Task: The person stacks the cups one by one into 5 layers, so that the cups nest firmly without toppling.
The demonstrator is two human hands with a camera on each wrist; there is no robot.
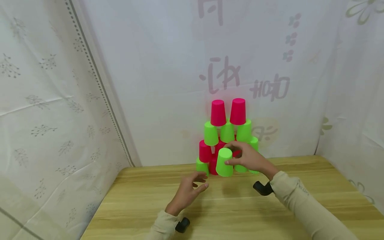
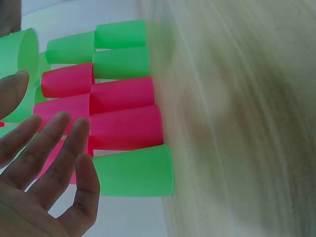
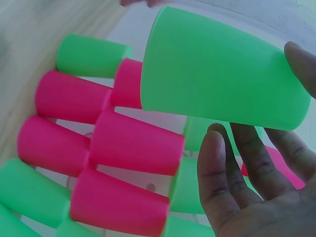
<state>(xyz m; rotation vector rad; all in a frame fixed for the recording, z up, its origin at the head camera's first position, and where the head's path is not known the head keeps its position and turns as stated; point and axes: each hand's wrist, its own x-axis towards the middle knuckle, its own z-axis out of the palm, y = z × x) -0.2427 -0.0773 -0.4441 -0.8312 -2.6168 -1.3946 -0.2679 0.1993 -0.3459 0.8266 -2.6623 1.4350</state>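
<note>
A wooden table (image 1: 150, 200) is standing in a corner closed off by white printed curtains (image 1: 54, 110), and near its far edge a pyramid of upside-down plastic cups (image 1: 227, 133) is rising in front of the back curtain. The rows are mixing pink and green cups, and two pink cups (image 1: 228, 112) are sitting on the top.

The right hand (image 1: 250, 158) is gripping one green cup (image 1: 224, 162) at the front of the pyramid, low down; the fingers are curling over its closed top and the thumb is pressing its side, as the right wrist view shows (image 3: 217, 69). I cannot tell if this cup is resting on the table or is just above it. The left hand (image 1: 187, 191) is hovering over the table just before the left bottom corner of the pyramid, with fingers loosely spread and holding nothing (image 2: 44, 173).

My judgement is that the pyramid could fall easily. The held cup is very close to the lower rows, so a small push forward or sideways could knock a bottom cup and bring down everything above. The right sleeve (image 1: 300, 200) is also passing near the right side of the stack.

Behind the pyramid there is almost no room, only the curtain. The front and both sides of the table are giving much open room for the hands.
</note>
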